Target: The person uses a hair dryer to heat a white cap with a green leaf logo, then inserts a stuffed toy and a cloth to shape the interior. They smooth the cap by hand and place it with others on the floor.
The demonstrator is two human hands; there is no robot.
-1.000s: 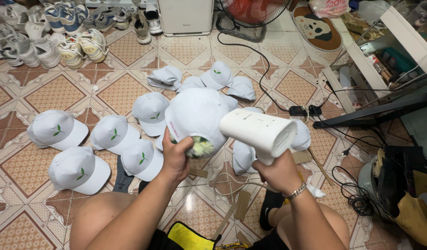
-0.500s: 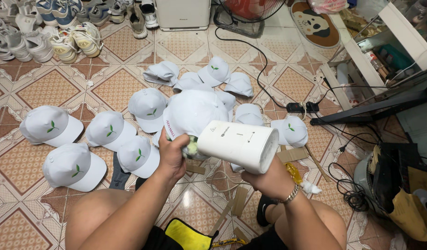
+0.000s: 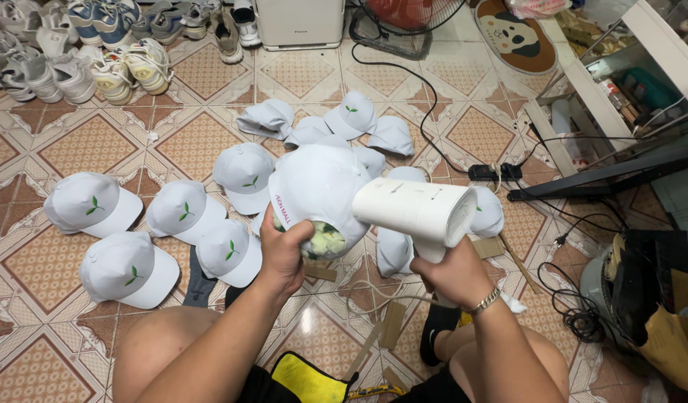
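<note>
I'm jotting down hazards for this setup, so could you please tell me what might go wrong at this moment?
1. The handheld steamer points at the white cap close to the left hand gripping it, so the fingers might get scalded.
2. The steamer's cord trails across the floor between the knees and could snag.
3. More cables run by the caps on the floor, a possible trip hazard.

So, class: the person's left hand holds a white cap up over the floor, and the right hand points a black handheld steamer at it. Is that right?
Not quite. In the head view the handheld steamer in the right hand is white, not black. The rest holds: the left hand holds a white cap up over the floor.
</note>
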